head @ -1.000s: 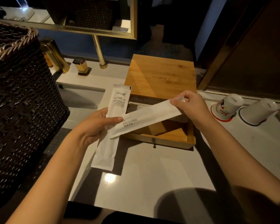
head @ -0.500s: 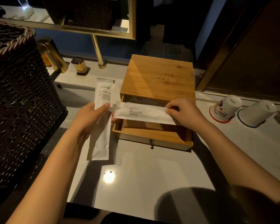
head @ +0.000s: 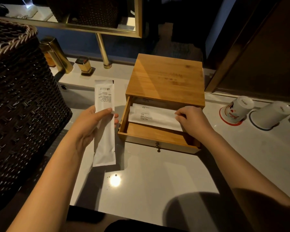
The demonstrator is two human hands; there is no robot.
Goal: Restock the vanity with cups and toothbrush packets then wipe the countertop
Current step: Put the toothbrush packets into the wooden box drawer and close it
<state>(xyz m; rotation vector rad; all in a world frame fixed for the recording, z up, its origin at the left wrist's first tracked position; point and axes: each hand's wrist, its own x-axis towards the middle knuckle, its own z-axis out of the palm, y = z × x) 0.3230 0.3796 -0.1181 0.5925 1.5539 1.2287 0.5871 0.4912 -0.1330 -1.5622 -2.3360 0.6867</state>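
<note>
Countertop [head: 157,181] stretches pale nearest us, in front of the wooden box [head: 166,79], and we judge the wiping is not yet begun. Left of the box, our left hand [head: 92,121] holds a spare packet [head: 105,131] upright, thumb across its face and fingers clamped behind, likely kept ready to go in next. The box's drawer [head: 157,136] stands pulled out toward us. Our right hand [head: 191,119] reaches into it, fingers bent together over the right end of the toothbrush packet [head: 152,117]. That packet lies flat and crosswise inside, and we judge we are seating it squarely so the drawer can close. Behind it, a third packet [head: 147,99] peeks from under the box's top. Right of the box, a printed cup [head: 236,109] and a plain cup [head: 271,114] sit mouth-down, probably against dust. Left of the box looms a wicker basket [head: 20,106], with a gold faucet [head: 57,54] beyond.
</note>
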